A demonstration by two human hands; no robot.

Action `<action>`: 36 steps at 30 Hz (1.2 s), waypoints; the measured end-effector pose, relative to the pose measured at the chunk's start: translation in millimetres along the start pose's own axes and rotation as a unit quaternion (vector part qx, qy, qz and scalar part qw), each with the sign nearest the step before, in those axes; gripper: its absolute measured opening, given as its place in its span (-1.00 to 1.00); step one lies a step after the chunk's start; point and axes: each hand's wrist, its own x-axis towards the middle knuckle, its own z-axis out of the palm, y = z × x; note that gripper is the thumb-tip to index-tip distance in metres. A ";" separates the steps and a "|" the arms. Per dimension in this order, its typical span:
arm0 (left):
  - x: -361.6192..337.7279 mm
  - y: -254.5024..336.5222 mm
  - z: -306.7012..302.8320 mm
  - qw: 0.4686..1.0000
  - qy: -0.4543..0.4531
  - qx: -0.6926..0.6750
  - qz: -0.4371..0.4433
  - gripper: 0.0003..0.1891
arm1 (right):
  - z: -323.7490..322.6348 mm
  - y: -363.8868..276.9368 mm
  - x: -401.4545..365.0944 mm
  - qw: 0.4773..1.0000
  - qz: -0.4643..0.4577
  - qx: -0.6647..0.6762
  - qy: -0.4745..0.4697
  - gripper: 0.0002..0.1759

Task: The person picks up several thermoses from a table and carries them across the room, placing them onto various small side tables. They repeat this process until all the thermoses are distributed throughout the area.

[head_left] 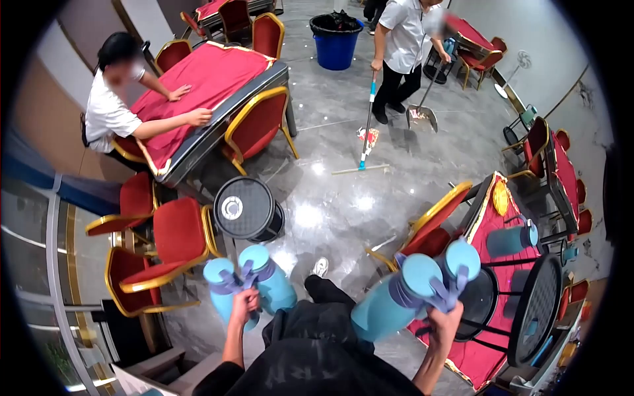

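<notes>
- Head view: the left grip (pixel 244 305) was closed on the purple handles of the left flasks (pixel 276 287), two blue ones hanging side by side and touching, lids up.
- The right grip (pixel 446 323) was shut round the handles of the right flasks (pixel 383 307), another blue pair. Their long axes slanted, lids toward the red desk (pixel 492 228) and bases toward the wearer.
- That desk lay just beside the right grip and well apart from the left. A fifth flask (pixel 510 240) sat on it near black round trays (pixel 536 310).
- A gilt-framed chair (pixel 432 228) stood against the desk's near edge, ahead of the right flasks. A black round stand (pixel 243 208) stood on the floor ahead of the left flasks.
- Farther off, one person smoothed a red cloth (pixel 211 72). Another swept with a mop (pixel 365 132) near a blue bin (pixel 335 43).
</notes>
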 end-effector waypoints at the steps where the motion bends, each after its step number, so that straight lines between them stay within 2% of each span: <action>1: 7.5 23.4 0.9 1.000 0.019 -0.004 0.013 -0.65 | 24.5 -9.7 27.0 0.999 0.005 -0.032 -0.015 -0.76; 2: 13.0 43.6 0.9 0.999 0.042 -0.003 0.020 -0.68 | 66.4 -39.9 44.7 0.999 0.005 0.002 -0.033 -0.83; 3: 19.0 59.1 0.1 0.996 0.080 0.005 0.038 -0.70 | 80.1 -33.9 71.6 0.999 0.001 -0.042 -0.032 -0.86; 4: 24.3 76.5 0.0 0.995 0.083 0.020 0.059 -0.72 | 101.9 -40.8 94.5 0.997 0.003 -0.041 -0.060 -0.85; 5: 31.9 94.5 4.9 0.993 0.079 0.035 0.087 -0.73 | 120.7 -39.4 118.8 0.995 -0.049 -0.052 -0.064 -0.84; 7: 45.2 141.8 24.0 0.989 0.113 0.038 0.086 -0.77 | 157.5 -52.4 159.4 0.992 -0.026 -0.076 -0.095 -0.83; 10: 78.3 214.0 54.7 0.990 0.104 0.033 0.091 -0.83 | 210.1 -65.7 224.5 0.988 -0.070 -0.113 -0.083 -0.80; 11: 90.1 237.6 67.6 0.989 0.093 0.037 0.108 -0.84 | 226.4 -76.1 243.6 0.990 -0.044 -0.103 -0.085 -0.74; 13: 113.4 284.0 88.1 0.992 0.038 0.041 0.114 -0.83 | 254.8 -91.0 278.1 0.993 -0.038 -0.093 -0.067 -0.74; 16: 158.9 349.0 128.6 0.991 -0.010 0.041 0.128 -0.83 | 291.4 -109.3 331.1 0.995 -0.048 -0.075 -0.046 -0.83; 18: 189.2 389.5 154.4 0.985 -0.089 0.039 0.142 -0.82 | 307.4 -135.0 355.5 0.996 0.000 -0.081 -0.036 -0.87; 19: 212.1 411.4 162.0 0.971 -0.158 0.061 0.168 -0.83 | 318.3 -146.1 371.2 0.996 -0.027 -0.080 -0.027 -0.87; 20: 229.2 439.4 184.4 0.960 -0.178 0.100 0.192 -0.84 | 322.1 -153.1 388.9 0.998 -0.023 -0.055 -0.025 -0.84; 25: 349.4 547.7 265.4 0.945 -0.252 0.137 0.159 -0.84 | 348.2 -172.4 495.7 0.999 -0.029 0.023 0.019 -0.70; 27: 399.8 575.7 302.2 0.941 -0.246 0.145 0.182 -0.83 | 357.4 -176.4 544.9 0.999 -0.044 0.003 0.024 -0.67; 28: 420.4 590.8 317.7 0.957 -0.221 0.124 0.138 -0.85 | 367.7 -182.3 571.4 0.998 -0.052 0.011 0.026 -0.67; 29: 446.1 599.7 333.5 0.964 -0.202 0.097 0.146 -0.85 | 378.9 -191.2 597.7 0.998 -0.060 0.016 0.031 -0.68; 31: 500.1 623.1 356.5 0.964 -0.209 0.056 0.153 -0.85 | 396.5 -217.3 648.4 0.999 -0.033 -0.017 0.018 -0.71; 33: 541.0 641.0 381.3 0.966 -0.184 -0.004 0.184 -0.84 | 408.0 -235.0 704.6 1.000 -0.017 -0.017 0.014 -0.75; 35: 593.7 672.1 395.5 0.947 -0.227 -0.020 0.226 -0.83 | 440.4 -272.3 774.6 0.999 -0.028 -0.016 0.007 -0.79; 36: 614.1 688.4 402.1 0.952 -0.201 -0.025 0.228 -0.81 | 456.9 -288.0 806.0 0.999 -0.019 -0.026 0.009 -0.79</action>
